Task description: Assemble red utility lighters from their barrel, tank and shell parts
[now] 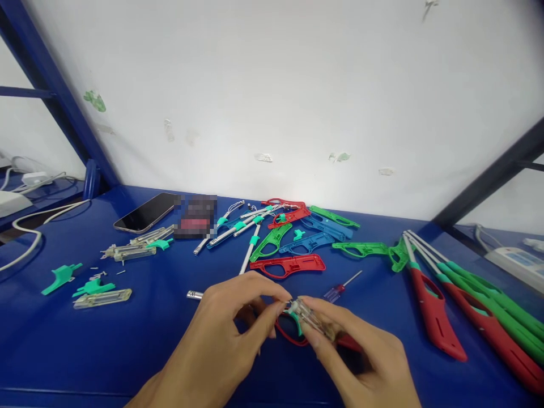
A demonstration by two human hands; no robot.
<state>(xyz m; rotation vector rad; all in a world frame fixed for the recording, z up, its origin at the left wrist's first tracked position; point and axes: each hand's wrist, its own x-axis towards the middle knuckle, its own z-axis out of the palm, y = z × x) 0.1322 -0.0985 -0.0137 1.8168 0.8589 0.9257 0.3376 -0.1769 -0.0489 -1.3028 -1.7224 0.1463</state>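
Note:
My right hand [361, 351] grips a clear lighter fuel tank [312, 318] between thumb and fingers, its valve end pointing left. At that end, my left hand [225, 334] pinches with thumb and forefinger; whatever lies between those fingertips is too small to make out. Below both hands, partly covered by them, is a red lighter shell half [291, 338] with a teal trigger [296, 324] by it. A screwdriver [340, 288] with a clear and red handle lies just beyond my right hand. The metal tip of a lighter tube [194, 295] shows left of my left hand.
Loose red [293, 264], green and blue shell halves lie farther back, beside white lighter tubes [232, 232]. More clear tanks [102, 298] and teal triggers [63, 277] are at left, near a phone [147, 213]. Assembled lighters [437, 317] line the right. A white wall rises behind.

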